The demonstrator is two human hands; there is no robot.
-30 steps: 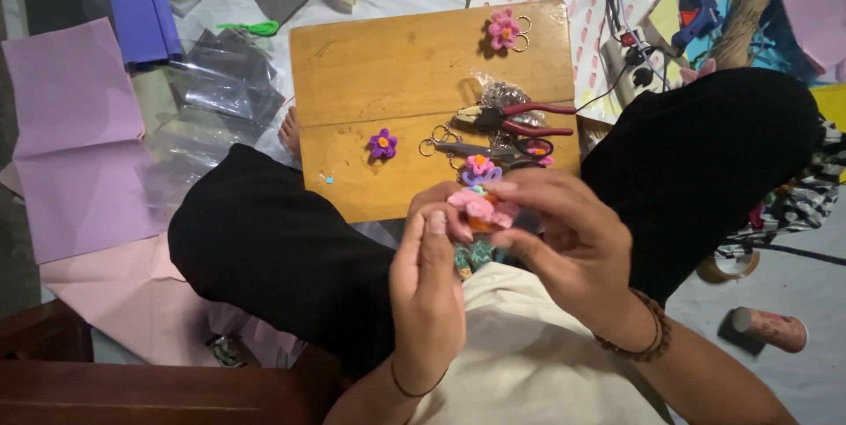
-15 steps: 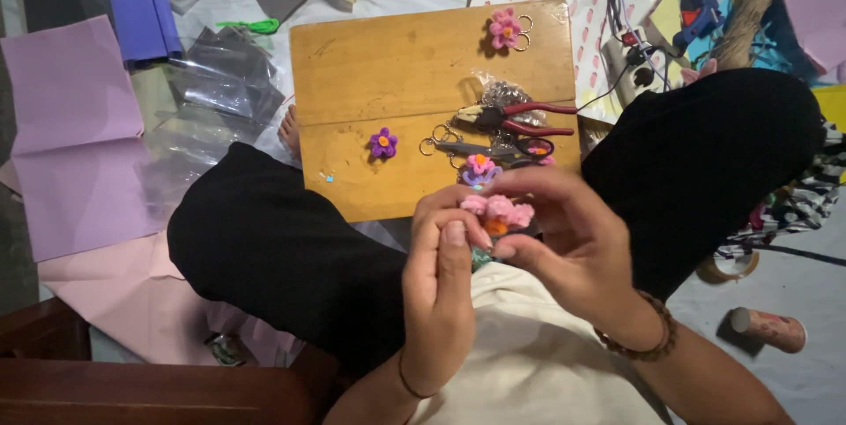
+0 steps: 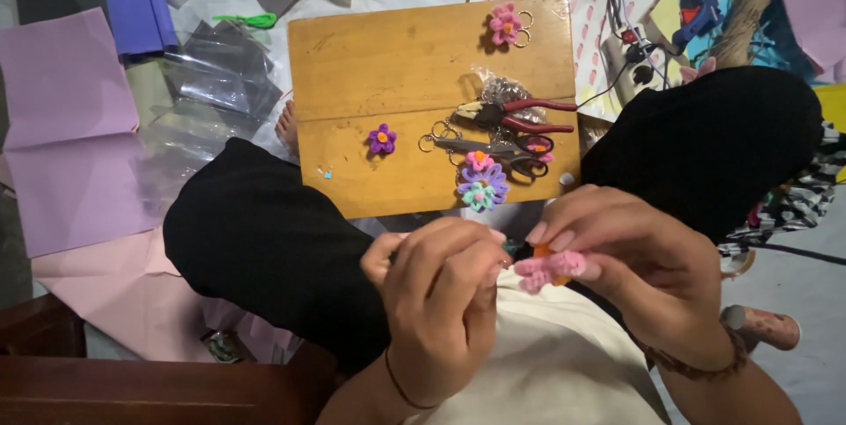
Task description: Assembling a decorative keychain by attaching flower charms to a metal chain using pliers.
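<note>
**Pink flower lowered toward the lap, held between both hands**

Dropped lower and nearer the body since half a second ago: pink flower, now over the cream shirt rather than at the board's edge. Small, fuzzy, soft pink petals, with a bit of orange showing at the top beside the fingers. Pinched by the right hand, fingertips curled down over it from above, wrist with a dark bracelet angled out to the right. Left hand closed into a loose fist just beside it, knuckles up, fingertips meeting the right hand's; whether anything is gripped inside, impossible to tell, though a dark green bit peeks out between the two hands.

Beyond, resting across black-clad knees: wooden board. On it, red-handled pliers, scissors with key rings, a small purple flower, a purple-and-teal flower stack at the near edge, another pink flower at the far edge. Left of the board, clear plastic bags and lilac paper sheets; top right, tangled cables and a blue glue gun.
</note>
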